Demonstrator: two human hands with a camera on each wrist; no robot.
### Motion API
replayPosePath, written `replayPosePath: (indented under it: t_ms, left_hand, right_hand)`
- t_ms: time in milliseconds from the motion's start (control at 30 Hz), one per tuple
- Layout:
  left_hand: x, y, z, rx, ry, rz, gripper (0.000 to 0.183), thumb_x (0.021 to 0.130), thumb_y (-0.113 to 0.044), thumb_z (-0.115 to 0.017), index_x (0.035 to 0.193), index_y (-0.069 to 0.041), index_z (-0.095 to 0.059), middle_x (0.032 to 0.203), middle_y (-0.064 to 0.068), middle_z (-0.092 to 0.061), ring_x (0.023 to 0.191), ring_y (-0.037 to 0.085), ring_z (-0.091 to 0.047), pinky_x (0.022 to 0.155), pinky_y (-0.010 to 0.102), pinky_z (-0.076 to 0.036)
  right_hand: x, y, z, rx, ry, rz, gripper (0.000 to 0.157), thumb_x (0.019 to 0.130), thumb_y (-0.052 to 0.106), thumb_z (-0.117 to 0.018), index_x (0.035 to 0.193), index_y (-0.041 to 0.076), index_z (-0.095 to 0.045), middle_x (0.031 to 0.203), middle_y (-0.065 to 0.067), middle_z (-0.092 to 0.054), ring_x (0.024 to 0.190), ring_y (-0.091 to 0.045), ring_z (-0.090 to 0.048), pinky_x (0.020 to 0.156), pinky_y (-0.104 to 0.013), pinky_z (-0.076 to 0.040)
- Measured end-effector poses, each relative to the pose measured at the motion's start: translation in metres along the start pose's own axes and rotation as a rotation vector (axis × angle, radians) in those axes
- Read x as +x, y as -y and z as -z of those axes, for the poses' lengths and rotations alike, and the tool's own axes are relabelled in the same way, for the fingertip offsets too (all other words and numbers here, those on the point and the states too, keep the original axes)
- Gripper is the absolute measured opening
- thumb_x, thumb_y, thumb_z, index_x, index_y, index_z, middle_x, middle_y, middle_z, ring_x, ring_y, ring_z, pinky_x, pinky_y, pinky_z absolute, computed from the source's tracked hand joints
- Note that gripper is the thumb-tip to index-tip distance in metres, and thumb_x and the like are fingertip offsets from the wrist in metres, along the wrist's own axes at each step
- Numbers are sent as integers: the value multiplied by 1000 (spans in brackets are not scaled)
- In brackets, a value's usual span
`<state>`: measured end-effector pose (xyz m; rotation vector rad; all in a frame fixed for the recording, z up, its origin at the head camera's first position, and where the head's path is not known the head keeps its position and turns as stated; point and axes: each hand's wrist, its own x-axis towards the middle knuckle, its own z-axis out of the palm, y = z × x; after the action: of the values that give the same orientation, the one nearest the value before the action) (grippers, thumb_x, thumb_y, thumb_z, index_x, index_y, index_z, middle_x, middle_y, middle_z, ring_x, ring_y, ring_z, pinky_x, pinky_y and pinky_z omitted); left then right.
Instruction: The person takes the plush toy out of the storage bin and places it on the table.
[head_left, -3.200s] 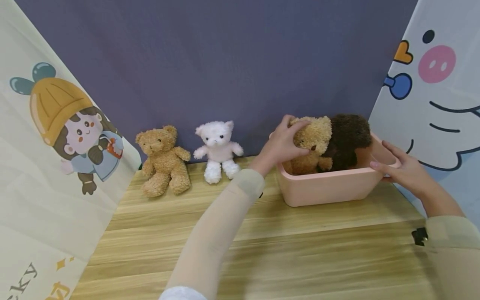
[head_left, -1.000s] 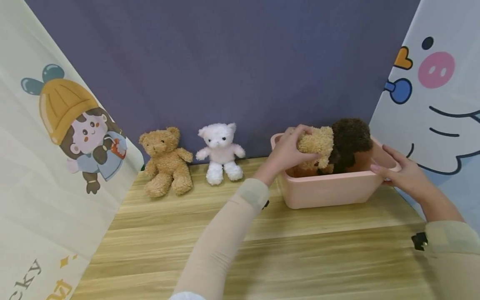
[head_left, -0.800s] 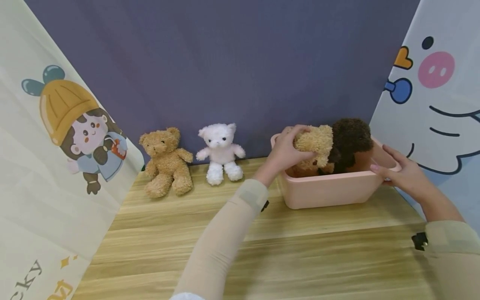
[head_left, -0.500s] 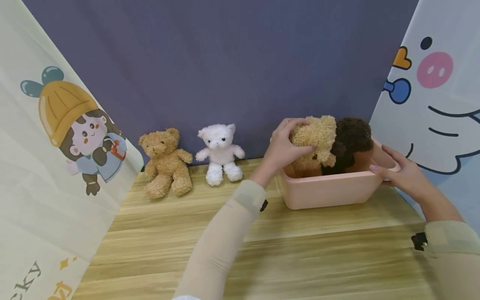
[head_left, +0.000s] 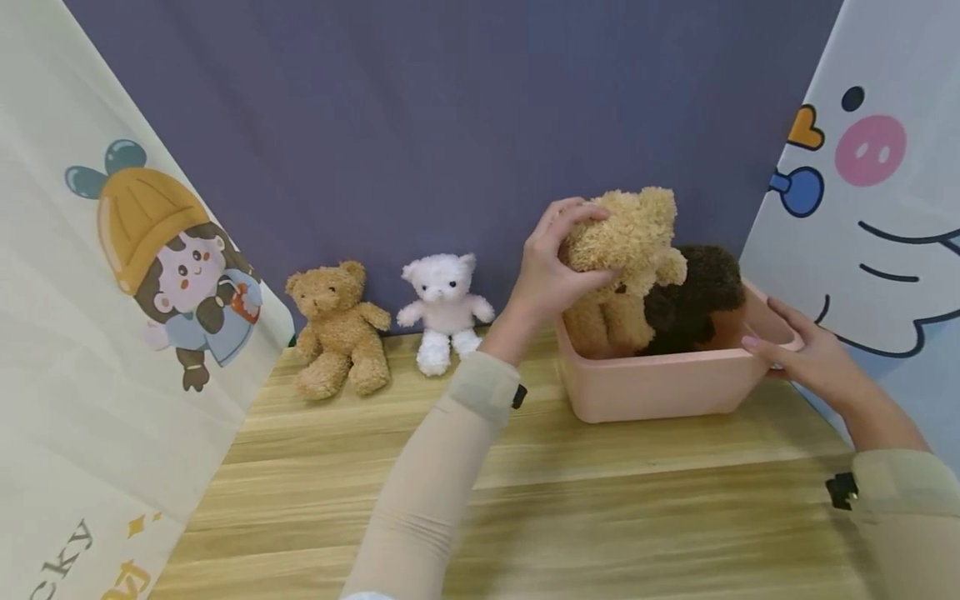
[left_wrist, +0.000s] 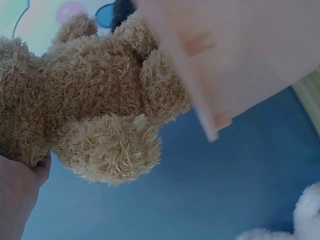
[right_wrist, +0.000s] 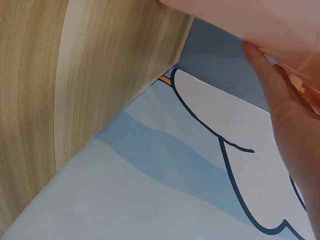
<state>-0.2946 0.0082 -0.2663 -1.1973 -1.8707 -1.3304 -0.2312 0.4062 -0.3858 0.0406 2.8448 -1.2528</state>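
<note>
In the head view, the bin (head_left: 660,387) rested on the table (head_left: 480,500). The tan bear (head_left: 630,237) rose out of the bin's left part, head above the rim and feet inside. Its long axis was near upright, head up; the head seemed tipped forward, the face mostly out of sight. The left hand (head_left: 551,262) gripped that head from the left, fingers over the top and thumb lower, parted by the fur's thickness. The right hand (head_left: 813,350) held the bin's right end, thumb over the rim, other fingers beneath it. The dark toy (head_left: 705,283) was in the bin beside the tan bear. Left of the bin sat the white bear (head_left: 444,300), and farther left the brown bear (head_left: 341,329).

The left wrist view added the tan bear's flank and a round, shaggy limb. Here the long axis ran across, the head end by the left hand and the lower end passing behind the bin's wall. I couldn't tell from there how the fingers gripped.

The right wrist view alone showed the bin's right end from outside: one finger reached nearly straight against it, with the patterned panel (right_wrist: 190,165) beyond.
</note>
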Motion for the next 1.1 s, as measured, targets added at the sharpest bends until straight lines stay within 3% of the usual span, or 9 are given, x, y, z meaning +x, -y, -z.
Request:
replayPosePath:
  t_ms: [100,300,433,533,600,767,833,1033,1100]
  left_hand:
    - [5,-5,13,-31,-45,-33,60,80,-8,-94,133,-5,-66,145,17,-56,145,21,-49,117,23,-46]
    - [15,-14,43,-86,-169,-141,60,78,-2,-94,129,2,-65,137,23,-58,138,28,-53,113,29,-51]
    - [15,-16,60,-93,-221,-190,60,77,1,-93,128,5,-63,135,27,-57,133,24,-54,111,33,-53]
    - [12,-20,74,-129,-261,-179,61,76,5,-92,129,7,-61,138,29,-55,133,16,-54,107,36,-56]
    - [9,-22,84,-144,-292,-167,61,76,7,-91,129,8,-61,139,29,-54,135,13,-53,105,38,-57]
    - [1,-28,108,-121,-370,-141,60,77,7,-90,129,8,-60,143,26,-54,144,17,-50,106,43,-57]
    - [-2,-29,116,-101,-397,-131,60,77,6,-90,128,7,-60,143,25,-55,146,18,-49,109,44,-56]
    - [-18,-27,139,-53,-448,-85,59,78,2,-91,129,5,-61,142,11,-60,137,21,-57,109,44,-56]
    - [-25,-25,147,-59,-467,-57,58,78,2,-90,129,4,-62,139,3,-62,130,23,-60,106,43,-58]
  right_hand:
    - [-1,-2,-1,14,-4,2,103,105,50,-63,171,20,11,170,-42,7,148,-71,-22,77,-39,-65]
    - [-1,-3,-2,-9,-14,4,104,105,51,-62,171,17,12,170,-43,5,148,-72,-19,90,-64,-58]
    - [-3,-2,-2,-16,-17,-2,105,105,51,-62,170,16,12,168,-46,2,147,-73,-21,88,-63,-59]
    - [-2,-2,-3,6,-9,-4,105,105,50,-63,170,17,13,168,-45,4,147,-72,-20,78,-40,-64]
    - [-1,-2,-3,14,-9,-1,105,105,49,-63,170,17,13,169,-44,5,147,-72,-20,76,-36,-64]
    - [-1,0,-2,-9,-20,1,105,105,52,-62,170,16,13,167,-47,2,146,-74,-22,95,-67,-56]
    - [-1,0,-1,-17,-19,-1,105,105,52,-62,170,16,13,167,-48,1,145,-74,-22,96,-71,-53]
    - [-1,-3,0,-10,-8,-5,105,105,51,-61,169,19,15,166,-48,2,145,-74,-21,96,-69,-55]
    - [-1,-3,-1,-8,-6,-3,105,105,51,-62,169,18,15,166,-48,2,145,-74,-21,92,-60,-61]
